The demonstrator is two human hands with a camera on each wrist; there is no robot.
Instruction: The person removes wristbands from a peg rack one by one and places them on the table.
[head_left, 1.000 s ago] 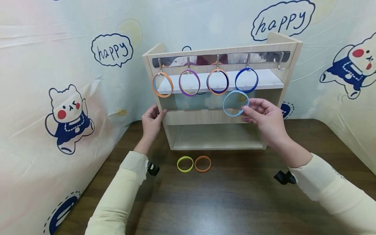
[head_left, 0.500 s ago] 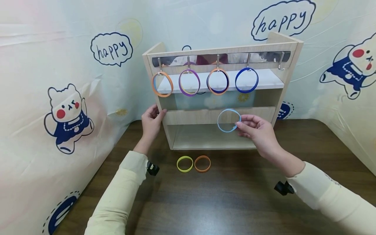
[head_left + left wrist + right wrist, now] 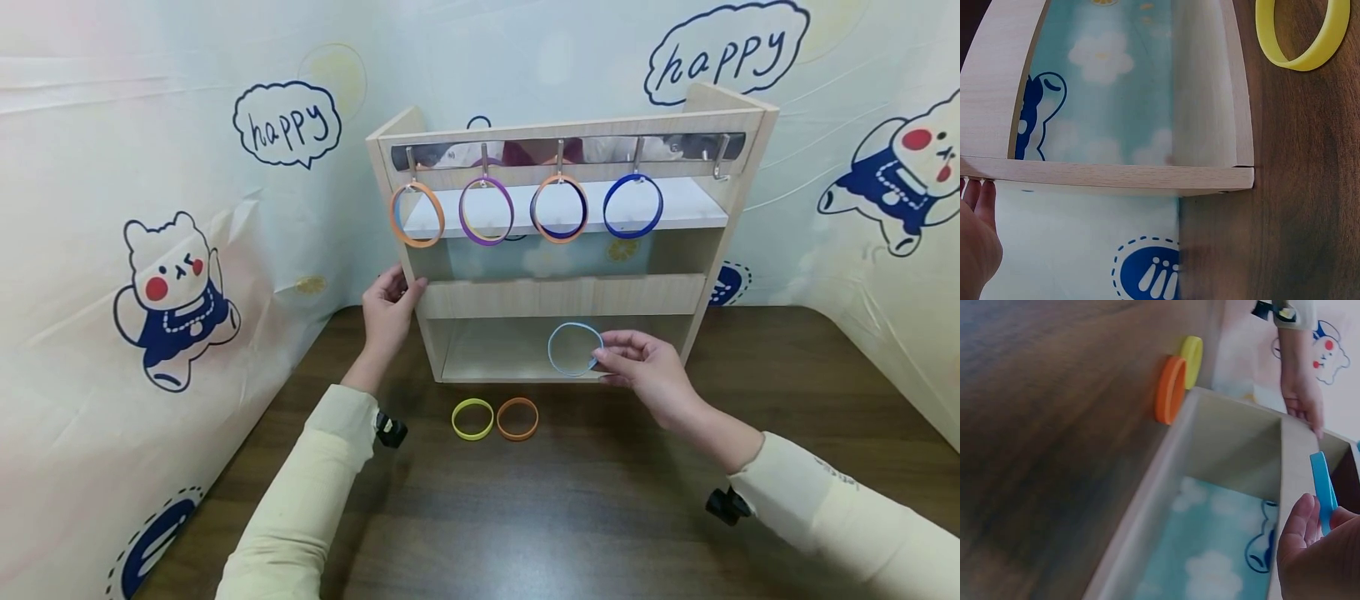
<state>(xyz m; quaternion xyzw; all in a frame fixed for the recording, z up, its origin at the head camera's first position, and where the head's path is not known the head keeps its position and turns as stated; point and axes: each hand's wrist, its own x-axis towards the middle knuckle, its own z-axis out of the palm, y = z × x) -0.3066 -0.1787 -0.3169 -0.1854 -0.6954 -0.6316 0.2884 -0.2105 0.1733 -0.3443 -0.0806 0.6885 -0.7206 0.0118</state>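
Blue is the colour of the thin ring [image 3: 574, 349] that the right hand [image 3: 648, 377] holds low down, in front of the bottom opening of the wooden shelf [image 3: 558, 293]. The fingers [image 3: 617, 337] and thumb pinch the ring's right edge, so most of the ring sticks out to the left of the fingertips and stands up on its edge. It sits just above the tabletop [image 3: 600, 500], not touching it as far as the head view shows. In the right wrist view the ring [image 3: 1324, 490] shows edge-on, sticking up above the palm. The left hand [image 3: 388, 312] rests on the shelf's left side, with fingers curled around the front edge. Two more rings lie flat on the tabletop near the shelf, a yellow ring [image 3: 472, 418] and an orange ring [image 3: 517, 418], touching side by side. They are to the left of the right hand and a little apart from it. Four rings hang from hooks [image 3: 560, 158] at the top of the shelf.
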